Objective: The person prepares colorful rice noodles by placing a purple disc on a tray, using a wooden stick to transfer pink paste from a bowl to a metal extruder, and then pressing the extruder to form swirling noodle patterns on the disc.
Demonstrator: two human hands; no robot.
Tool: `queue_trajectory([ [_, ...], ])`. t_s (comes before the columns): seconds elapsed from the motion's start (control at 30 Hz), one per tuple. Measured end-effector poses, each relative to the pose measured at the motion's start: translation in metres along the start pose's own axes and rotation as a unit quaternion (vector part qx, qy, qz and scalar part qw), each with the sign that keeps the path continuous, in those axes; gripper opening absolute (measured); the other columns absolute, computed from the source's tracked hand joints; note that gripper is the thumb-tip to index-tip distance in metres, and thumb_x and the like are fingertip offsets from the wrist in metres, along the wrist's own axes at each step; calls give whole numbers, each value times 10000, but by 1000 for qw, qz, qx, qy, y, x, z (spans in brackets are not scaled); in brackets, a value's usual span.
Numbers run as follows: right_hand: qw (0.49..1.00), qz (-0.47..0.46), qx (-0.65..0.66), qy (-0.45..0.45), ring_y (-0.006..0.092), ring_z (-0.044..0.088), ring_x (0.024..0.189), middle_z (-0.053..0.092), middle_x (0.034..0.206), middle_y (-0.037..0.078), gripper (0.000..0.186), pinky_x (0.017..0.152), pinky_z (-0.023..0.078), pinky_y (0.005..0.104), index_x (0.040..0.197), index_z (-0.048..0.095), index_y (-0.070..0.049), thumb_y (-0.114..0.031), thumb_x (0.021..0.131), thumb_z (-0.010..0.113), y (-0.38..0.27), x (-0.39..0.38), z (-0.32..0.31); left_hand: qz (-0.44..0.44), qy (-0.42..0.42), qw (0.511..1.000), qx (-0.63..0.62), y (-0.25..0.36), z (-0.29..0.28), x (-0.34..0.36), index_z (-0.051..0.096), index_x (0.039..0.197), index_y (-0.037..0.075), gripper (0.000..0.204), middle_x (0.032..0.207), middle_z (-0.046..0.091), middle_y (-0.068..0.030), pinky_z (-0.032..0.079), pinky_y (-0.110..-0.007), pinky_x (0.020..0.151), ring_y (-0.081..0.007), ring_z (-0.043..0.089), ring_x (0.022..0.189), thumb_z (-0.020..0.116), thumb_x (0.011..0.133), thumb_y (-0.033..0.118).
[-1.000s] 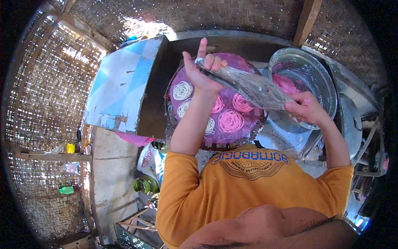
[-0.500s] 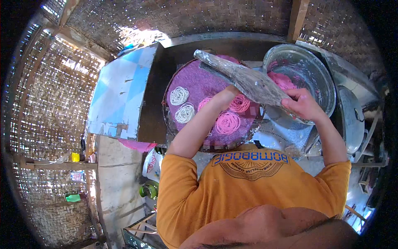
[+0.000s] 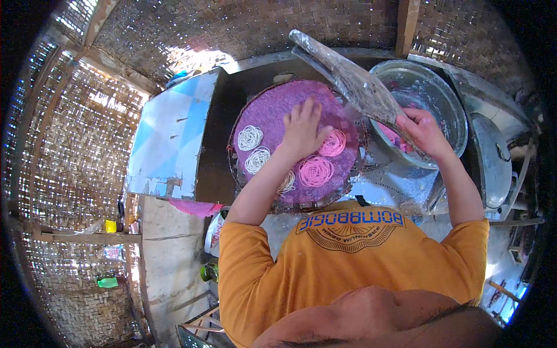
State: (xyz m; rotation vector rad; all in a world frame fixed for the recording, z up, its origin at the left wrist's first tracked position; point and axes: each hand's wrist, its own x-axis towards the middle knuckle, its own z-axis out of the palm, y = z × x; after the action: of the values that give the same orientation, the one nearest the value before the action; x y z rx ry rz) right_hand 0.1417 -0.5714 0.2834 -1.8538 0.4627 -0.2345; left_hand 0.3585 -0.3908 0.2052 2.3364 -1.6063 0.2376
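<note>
On the left of the dark worktop (image 3: 212, 145), a round purple-lined tray (image 3: 278, 101) is seen, with white noodle coils (image 3: 250, 137) at its left side and pink noodle coils (image 3: 316, 171) toward its near right.

The left hand (image 3: 304, 129) is laid flat on the tray's middle, fingers spread and palm down; its grip is fully open and nothing is held, only the purple lining and perhaps the edge of a coil being touched. A coil beside the palm could be crushed or smeared if the hand is pressed or slid sideways, and the lining could be dragged with it, so that the neat coils are pushed together.

To the right, a long dough-smeared wooden press (image 3: 354, 84) is held slanting up and away over the tray's far right edge. The right hand (image 3: 423, 130) is closed around its lower end, just over the rim of the metal basin (image 3: 452, 104) in which pink dough (image 3: 394, 134) lies. Because the tool is gripped at one end only, it is judged that it could tip or slip in the wet grip, and dough could be dropped onto the finished coils or the basin knocked.
</note>
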Motion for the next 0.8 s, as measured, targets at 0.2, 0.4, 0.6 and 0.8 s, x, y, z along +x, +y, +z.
queue_trajectory([
  [0.2,999,-38,-19,-7,148,538,546,570,651,83,472,517,441,290,1055,537,-21,-428,827,468,-26,11,32,-30,171,945,-278,36,-42,51,562,927,24,426,1001,535,-215,420,-422,750,-328,514,969,615,626,321],
  [0.4,872,-398,-198,203,263,529,889,535,975,189,495,771,407,326,1096,491,5,-399,811,497,-88,36,1,103,283,954,13,80,-96,68,571,657,50,225,639,592,-130,455,-377,586,-275,592,634,616,616,266],
  [0.6,671,-598,-412,151,295,524,820,537,902,114,515,751,420,355,1013,486,-16,-82,541,681,-129,-26,35,207,78,967,-124,81,-110,59,585,675,70,149,646,600,-123,474,-391,581,-286,598,657,586,609,204],
  [0.8,943,-298,-133,57,112,461,737,457,788,23,550,677,405,253,1154,318,-20,-39,678,592,-99,-49,-11,221,21,975,0,95,-120,22,575,693,79,116,650,592,-119,468,-388,574,-304,583,624,587,608,157],
])
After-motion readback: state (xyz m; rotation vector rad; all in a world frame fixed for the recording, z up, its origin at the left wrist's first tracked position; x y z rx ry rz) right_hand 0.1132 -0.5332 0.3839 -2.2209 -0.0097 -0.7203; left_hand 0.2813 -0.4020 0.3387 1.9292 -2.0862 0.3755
